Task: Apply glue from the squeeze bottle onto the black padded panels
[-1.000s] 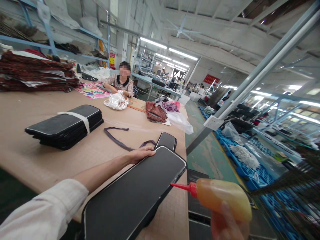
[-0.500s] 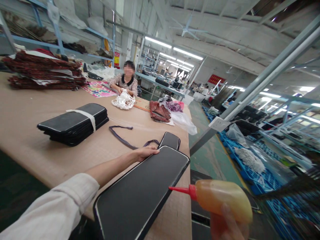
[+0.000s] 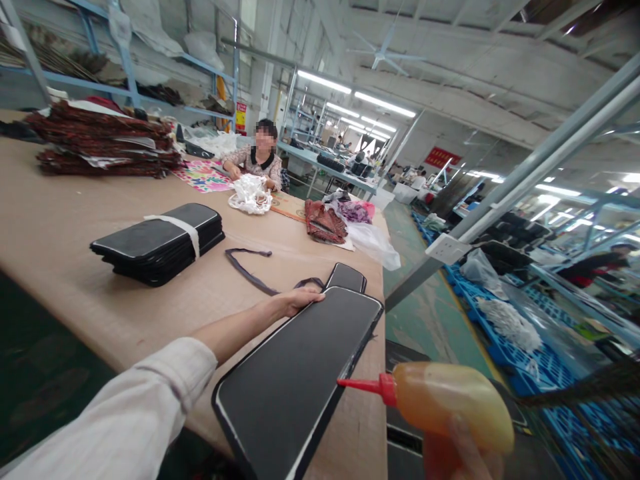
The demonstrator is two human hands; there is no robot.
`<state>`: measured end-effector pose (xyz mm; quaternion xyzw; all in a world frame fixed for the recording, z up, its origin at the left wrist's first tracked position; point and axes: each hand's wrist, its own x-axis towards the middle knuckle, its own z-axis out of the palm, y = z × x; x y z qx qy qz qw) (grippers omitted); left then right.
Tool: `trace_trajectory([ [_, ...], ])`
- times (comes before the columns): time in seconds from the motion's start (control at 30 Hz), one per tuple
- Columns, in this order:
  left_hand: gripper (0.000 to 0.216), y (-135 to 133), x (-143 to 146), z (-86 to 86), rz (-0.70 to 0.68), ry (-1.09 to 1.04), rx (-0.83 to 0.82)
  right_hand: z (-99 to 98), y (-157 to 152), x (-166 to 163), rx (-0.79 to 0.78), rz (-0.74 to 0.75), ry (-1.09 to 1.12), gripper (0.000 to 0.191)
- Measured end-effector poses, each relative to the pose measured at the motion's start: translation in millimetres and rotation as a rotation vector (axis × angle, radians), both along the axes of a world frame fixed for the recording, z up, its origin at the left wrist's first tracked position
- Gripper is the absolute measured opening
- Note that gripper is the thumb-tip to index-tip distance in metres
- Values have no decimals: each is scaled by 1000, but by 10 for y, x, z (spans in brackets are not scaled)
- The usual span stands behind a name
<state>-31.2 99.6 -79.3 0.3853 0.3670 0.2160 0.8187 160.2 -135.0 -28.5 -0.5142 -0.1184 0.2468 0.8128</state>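
A long factory hall with strip lights and blue metal racks stretches away behind a wide tan desk (image 3: pixel 75 220). The left hand (image 3: pixel 295 301) lies flat, fingers (image 3: pixel 314 298) stretched out and close together, on the far left edge of a long black panel (image 3: pixel 300 373) with a pale piped border; the panel rests slantwise on the desk near its right edge, its near end jutting over the front. The right hand (image 3: pixel 457 453), low at the bottom of the view, grips an amber squeeze bottle (image 3: pixel 450 403); only part of the hand shows, with the fingers wrapped around the bottle's underside, and the red nozzle (image 3: pixel 363 385) points left, just off the panel's right edge. Touching the panel's far end lies a smaller black piece (image 3: pixel 346 277), and a dark strap (image 3: pixel 250 267) curls beside it. Farther left sits a bundle of black panels (image 3: pixel 160 243) tied with a white band. At the desk's far end a seated person (image 3: pixel 260 163) handles white material (image 3: pixel 250 193), with a pile of dark red fabric (image 3: pixel 100 147) to the left.
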Motion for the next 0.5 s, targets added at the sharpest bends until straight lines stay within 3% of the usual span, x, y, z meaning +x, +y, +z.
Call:
trace_trajectory([
  [0.17,13,50,14,-30,16,3,-22,-52,-9,53,-17,39,0,67],
  [0.33,9,108,13,-58,39,11,-29,-40,-19,-17,11,74,-20,63],
  [0.5,7,152,1,-92,44,13,-34,-156,-42,14,-3,69,-64,66],
])
